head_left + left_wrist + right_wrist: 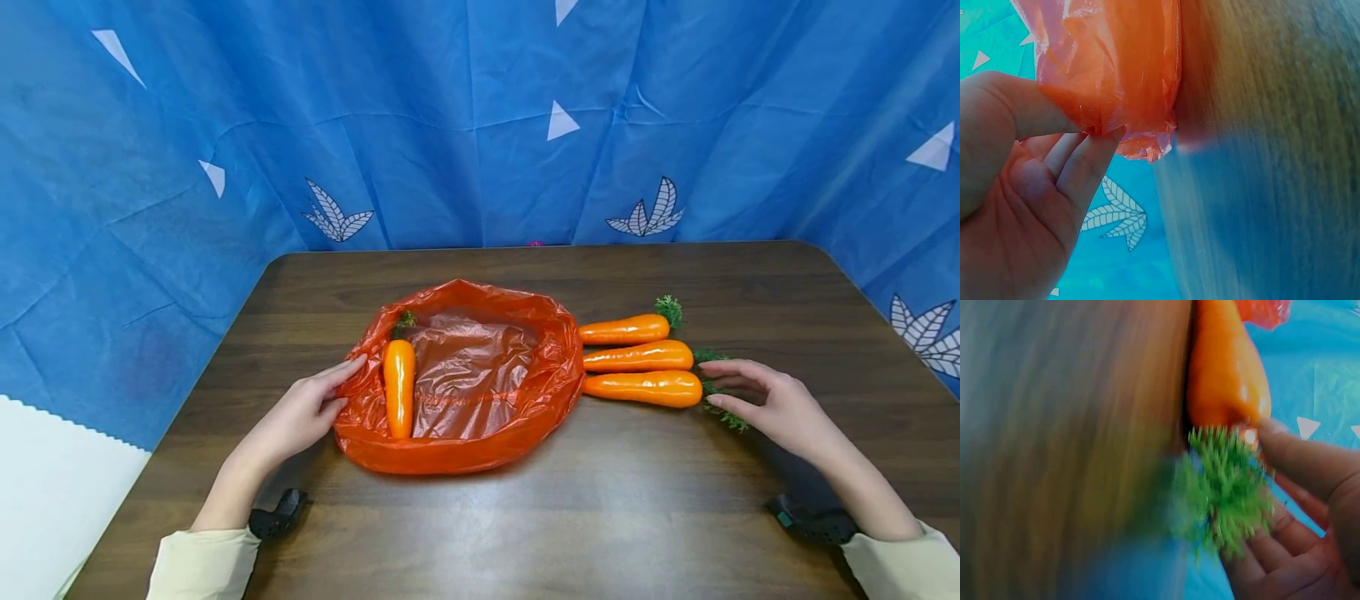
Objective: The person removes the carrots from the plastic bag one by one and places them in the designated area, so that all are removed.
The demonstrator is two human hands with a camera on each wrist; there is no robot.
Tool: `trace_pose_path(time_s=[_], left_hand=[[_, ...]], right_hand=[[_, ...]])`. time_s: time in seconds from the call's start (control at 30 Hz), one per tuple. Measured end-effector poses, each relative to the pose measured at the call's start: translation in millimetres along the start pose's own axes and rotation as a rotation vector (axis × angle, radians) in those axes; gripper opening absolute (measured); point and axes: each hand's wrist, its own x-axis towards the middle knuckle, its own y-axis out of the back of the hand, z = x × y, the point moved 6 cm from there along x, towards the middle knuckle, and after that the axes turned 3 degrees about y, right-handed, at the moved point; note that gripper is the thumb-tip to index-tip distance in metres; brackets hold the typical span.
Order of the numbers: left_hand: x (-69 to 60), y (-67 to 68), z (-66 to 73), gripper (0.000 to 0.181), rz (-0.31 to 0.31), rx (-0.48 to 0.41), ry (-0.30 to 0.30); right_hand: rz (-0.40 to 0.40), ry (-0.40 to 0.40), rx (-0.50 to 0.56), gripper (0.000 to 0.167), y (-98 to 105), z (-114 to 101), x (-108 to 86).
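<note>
A red plastic bag (457,457) lies with its mouth wide, and one orange carrot (399,387) rests inside along its left side. My left hand (300,415) pinches the bag's left rim; in the left wrist view the thumb and fingertips of that hand (1041,150) meet on the red film (1116,69). Three carrots lie side by side at the bag's right, the nearest carrot (645,388) lowest. Around the green tops, my right hand (783,410) has thumb and fingers apart. The right wrist view shows that hand (1310,519) beside a carrot (1222,375) and its greens (1222,487).
The other two loose carrots, a middle one (641,357) and a far one (626,330), point their tips at the bag. A wooden table (450,542) carries everything. Blue patterned cloth (450,167) hangs behind it, and a white surface (60,483) shows at far left.
</note>
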Motion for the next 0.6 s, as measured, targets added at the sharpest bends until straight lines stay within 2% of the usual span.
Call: trace_pose_path(time_s=[0.33, 0.6], left_hand=[[-1.2, 1.4, 3.4, 0.063, 0.016, 0.003, -0.030], [-1.1, 1.4, 3.5, 0.063, 0.015, 0.007, -0.029]], right_hand=[[0.038, 0.008, 0.111, 0.038, 17.8, -8.8, 0.2], [0.086, -0.011, 0.217, 0.037, 29.8, -29.9, 17.7]])
